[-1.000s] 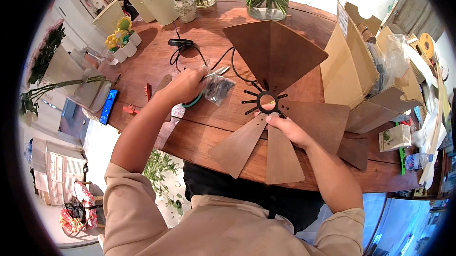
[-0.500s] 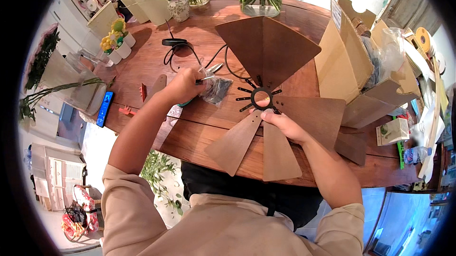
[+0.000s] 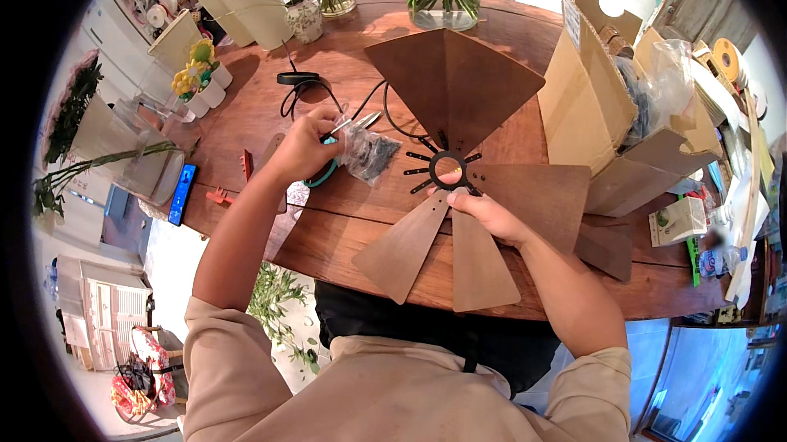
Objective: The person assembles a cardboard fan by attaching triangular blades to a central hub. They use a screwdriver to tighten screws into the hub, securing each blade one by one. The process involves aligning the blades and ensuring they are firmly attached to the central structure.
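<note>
In the middle of the frame, the person's right hand (image 3: 490, 219) is gripping a black metal ring hub with radiating spokes (image 3: 434, 170), its thumb pressing near the base of a blade. Flat brown trapezoid blades are fanning out from that hub: a large dark one (image 3: 455, 90) is spreading above it, others below and to the right. Left of centre, the left hand (image 3: 310, 145) is pinching the upper edge of a small clear plastic bag of dark little parts (image 3: 370, 155), its fingers drawn close together. Something thin is showing at those fingertips; I cannot tell what. Teal-handled scissors (image 3: 328, 173) are lying partly hidden beside hand and bag. Just above, a black cable (image 3: 385, 106) is curling over the brown wooden table (image 3: 352, 57). An open brown cardboard box (image 3: 586, 106) is standing at upper right, and a water-filled clear glass vase of green stems (image 3: 443, 0) at top centre.
</note>
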Action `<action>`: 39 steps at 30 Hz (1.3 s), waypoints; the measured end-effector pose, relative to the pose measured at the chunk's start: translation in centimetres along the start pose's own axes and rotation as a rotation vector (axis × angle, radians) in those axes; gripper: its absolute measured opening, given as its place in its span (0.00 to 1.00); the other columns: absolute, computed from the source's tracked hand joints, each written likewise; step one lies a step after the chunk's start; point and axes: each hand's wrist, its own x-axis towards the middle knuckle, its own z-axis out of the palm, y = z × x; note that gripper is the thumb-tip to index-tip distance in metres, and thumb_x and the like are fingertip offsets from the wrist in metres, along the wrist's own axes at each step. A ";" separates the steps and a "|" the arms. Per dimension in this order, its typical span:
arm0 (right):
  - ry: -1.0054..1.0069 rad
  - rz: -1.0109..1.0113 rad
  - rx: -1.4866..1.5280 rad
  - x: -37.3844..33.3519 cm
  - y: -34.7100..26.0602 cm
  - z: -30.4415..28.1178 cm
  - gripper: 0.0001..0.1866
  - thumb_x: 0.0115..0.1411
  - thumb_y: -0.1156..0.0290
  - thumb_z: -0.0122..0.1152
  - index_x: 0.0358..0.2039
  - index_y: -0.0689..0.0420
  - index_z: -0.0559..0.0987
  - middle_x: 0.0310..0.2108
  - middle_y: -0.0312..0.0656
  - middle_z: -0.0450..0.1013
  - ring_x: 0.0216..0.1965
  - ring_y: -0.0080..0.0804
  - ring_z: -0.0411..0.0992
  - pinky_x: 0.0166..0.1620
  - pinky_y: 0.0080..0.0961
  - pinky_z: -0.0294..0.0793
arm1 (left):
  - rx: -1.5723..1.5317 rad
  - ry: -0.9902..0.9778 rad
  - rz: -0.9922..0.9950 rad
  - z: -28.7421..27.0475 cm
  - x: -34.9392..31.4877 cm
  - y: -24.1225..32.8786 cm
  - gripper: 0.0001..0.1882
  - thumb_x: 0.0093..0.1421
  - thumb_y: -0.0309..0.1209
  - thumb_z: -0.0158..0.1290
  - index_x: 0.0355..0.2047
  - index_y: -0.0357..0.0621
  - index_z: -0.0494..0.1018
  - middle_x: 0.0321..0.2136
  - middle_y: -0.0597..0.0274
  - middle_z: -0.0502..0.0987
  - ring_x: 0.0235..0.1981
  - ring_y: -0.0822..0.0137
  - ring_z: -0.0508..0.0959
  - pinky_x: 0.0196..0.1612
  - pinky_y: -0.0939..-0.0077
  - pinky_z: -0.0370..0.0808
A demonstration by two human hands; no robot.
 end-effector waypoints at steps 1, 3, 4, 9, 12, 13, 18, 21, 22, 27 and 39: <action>0.000 -0.001 -0.001 0.1 0.1 -0.1 0.23 0.72 0.66 0.49 0.64 0.54 0.61 0.62 0.44 0.67 0.63 0.33 0.65 0.67 0.34 0.60 | -0.019 -0.029 -0.055 -0.1 -0.1 0.2 0.08 0.52 0.24 0.64 0.31 0.33 0.82 0.46 0.56 0.78 0.46 0.59 0.78 0.52 0.70 0.73; 0.017 0.000 0.000 0.2 0.3 -0.1 0.23 0.72 0.66 0.49 0.64 0.54 0.61 0.62 0.44 0.67 0.62 0.33 0.65 0.67 0.34 0.60 | -0.039 -0.035 -0.084 -0.1 -0.1 0.3 0.08 0.51 0.24 0.64 0.32 0.33 0.82 0.45 0.57 0.78 0.45 0.61 0.79 0.51 0.70 0.73; 0.019 0.000 -0.002 0.1 0.2 -0.2 0.23 0.72 0.66 0.49 0.64 0.54 0.61 0.62 0.44 0.67 0.62 0.33 0.65 0.67 0.34 0.60 | -0.057 -0.041 -0.115 -0.1 0.0 0.3 0.08 0.51 0.23 0.63 0.32 0.33 0.82 0.44 0.57 0.79 0.44 0.62 0.79 0.51 0.71 0.73; 0.003 0.014 -0.047 0.1 -0.3 0.1 0.23 0.72 0.66 0.49 0.64 0.54 0.61 0.63 0.44 0.67 0.63 0.33 0.65 0.67 0.34 0.61 | -0.131 -0.033 -0.124 0.0 -0.2 -0.8 0.07 0.50 0.23 0.63 0.31 0.34 0.82 0.43 0.58 0.80 0.43 0.64 0.79 0.51 0.72 0.72; 0.002 0.005 -0.017 -0.2 -0.5 0.3 0.23 0.72 0.65 0.48 0.65 0.54 0.61 0.63 0.44 0.67 0.63 0.33 0.64 0.67 0.34 0.61 | -0.178 0.006 -0.132 0.2 0.0 -0.5 0.06 0.52 0.24 0.63 0.30 0.34 0.81 0.40 0.57 0.80 0.43 0.64 0.79 0.50 0.71 0.72; 0.001 0.005 -0.017 -0.3 -0.7 0.2 0.23 0.72 0.65 0.48 0.65 0.54 0.61 0.63 0.44 0.67 0.63 0.33 0.64 0.67 0.34 0.61 | -0.142 0.032 -0.133 0.2 0.1 -0.3 0.06 0.53 0.25 0.63 0.30 0.34 0.81 0.39 0.56 0.80 0.43 0.64 0.79 0.50 0.71 0.72; 0.006 0.027 0.025 -0.2 -0.6 0.4 0.23 0.71 0.66 0.50 0.64 0.53 0.61 0.63 0.45 0.67 0.64 0.35 0.64 0.67 0.34 0.60 | -0.105 0.121 -0.161 -0.1 -0.6 -1.0 0.06 0.56 0.22 0.61 0.34 0.33 0.80 0.37 0.61 0.80 0.45 0.66 0.77 0.52 0.73 0.70; 0.011 0.010 0.014 -0.1 -0.3 0.1 0.23 0.71 0.66 0.50 0.64 0.53 0.61 0.63 0.45 0.67 0.64 0.35 0.64 0.67 0.34 0.61 | -0.057 0.125 -0.105 -0.2 -1.1 -0.3 0.06 0.58 0.22 0.60 0.35 0.31 0.79 0.37 0.61 0.79 0.44 0.67 0.76 0.52 0.73 0.70; 0.012 0.009 0.016 -0.1 -0.3 0.1 0.23 0.71 0.66 0.50 0.64 0.53 0.61 0.63 0.45 0.67 0.64 0.35 0.64 0.67 0.34 0.61 | -0.054 0.108 -0.104 -0.2 -1.2 -0.2 0.06 0.58 0.22 0.60 0.34 0.30 0.80 0.37 0.61 0.79 0.44 0.68 0.76 0.52 0.73 0.70; 0.016 0.005 0.009 -0.1 -0.7 0.6 0.22 0.71 0.67 0.51 0.62 0.54 0.62 0.61 0.45 0.69 0.63 0.34 0.66 0.67 0.34 0.62 | -0.239 0.069 -0.124 0.2 -1.7 -1.4 0.05 0.59 0.21 0.61 0.34 0.31 0.81 0.41 0.61 0.78 0.45 0.68 0.75 0.52 0.72 0.70; 0.075 0.013 -0.019 -0.4 -1.2 0.8 0.19 0.71 0.69 0.49 0.60 0.58 0.65 0.59 0.46 0.71 0.59 0.34 0.68 0.65 0.32 0.63 | -0.258 0.147 -0.214 0.4 -1.2 -2.2 0.07 0.60 0.25 0.61 0.33 0.31 0.78 0.40 0.61 0.78 0.42 0.71 0.75 0.49 0.76 0.70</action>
